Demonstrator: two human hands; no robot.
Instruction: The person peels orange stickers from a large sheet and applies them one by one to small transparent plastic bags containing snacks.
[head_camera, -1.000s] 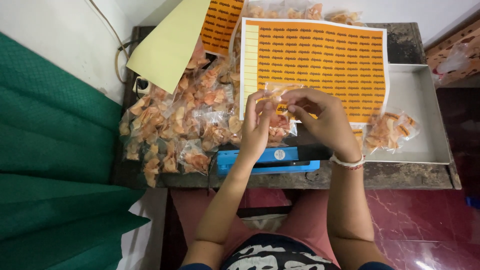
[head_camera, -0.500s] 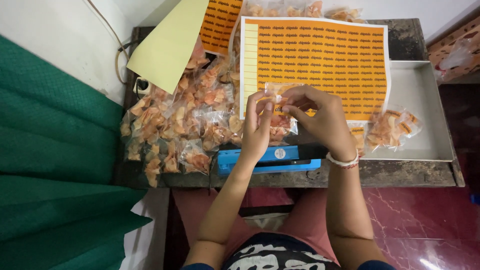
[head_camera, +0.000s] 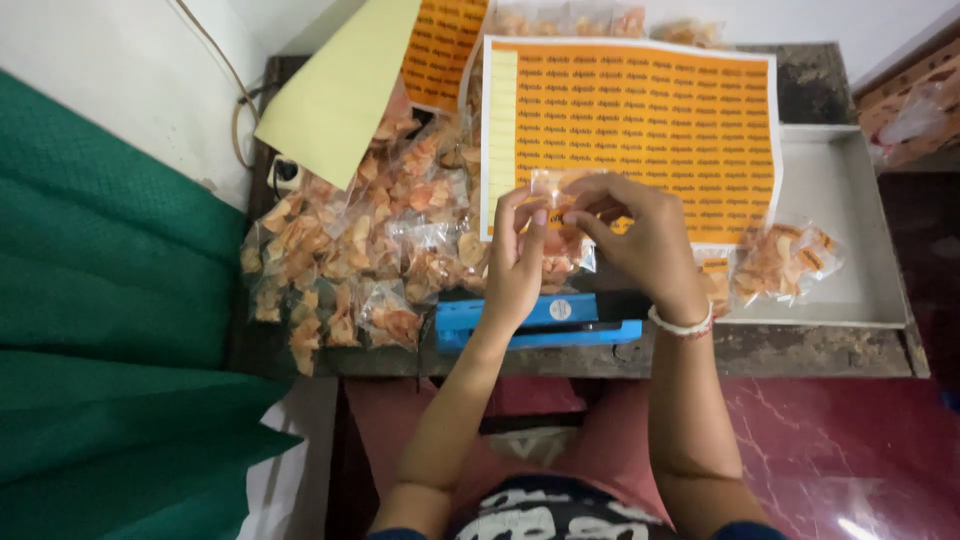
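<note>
Both hands' grip is on one clear snack packet (head_camera: 565, 250): left hand (head_camera: 515, 262) and right hand (head_camera: 645, 240) pinch it above the blue heat sealer (head_camera: 540, 320), just before the orange sticker sheet (head_camera: 640, 110).

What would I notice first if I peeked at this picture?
The big orange sticker sheet at the back of the table jumps out first. In front of it, the left hand and the right hand hold a small clear packet of snacks between them. A big heap of snack packets fills the table's left side, and a blue sealing machine sits at the near edge.
</note>
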